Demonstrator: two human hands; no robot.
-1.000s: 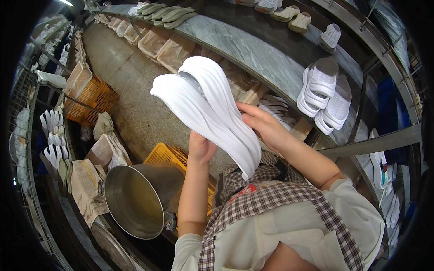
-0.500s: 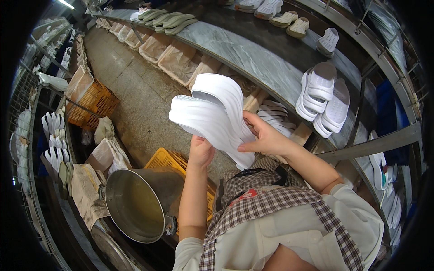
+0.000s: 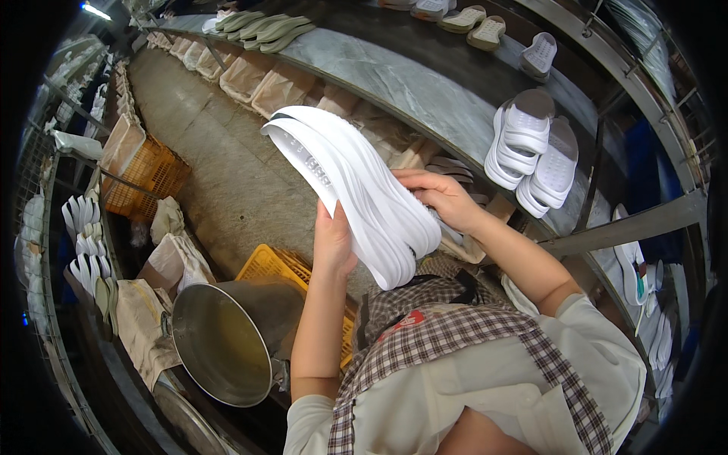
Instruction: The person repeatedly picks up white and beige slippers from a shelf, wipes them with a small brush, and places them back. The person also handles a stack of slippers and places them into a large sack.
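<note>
A pair of thick white shoe soles [image 3: 356, 182] is held up in front of my body, pressed side by side and tilted, with the far end to the upper left. My left hand [image 3: 334, 236] is closed on their near-left side, thumb up along the edge. Behind their right side, my right hand [image 3: 444, 199] grips them, its fingertips partly hidden. The hollow inner face of the left sole, with small raised ribs, shows. On the bench at right stand white soles [image 3: 531, 144], some stacked.
The dark belt [image 3: 394, 61] on the grey marbled bench carries olive soles [image 3: 262, 30] and cream soles [image 3: 485, 33]. A large metal pot [image 3: 224, 341] holding yellowish liquid stands lower left by a yellow crate [image 3: 273, 265]. An orange crate [image 3: 152, 174] and lined baskets [image 3: 284, 87] flank the floor.
The soles have been brought together from a spread position and turned, so an inner face now shows. My right hand has shifted slightly up and right along them.
</note>
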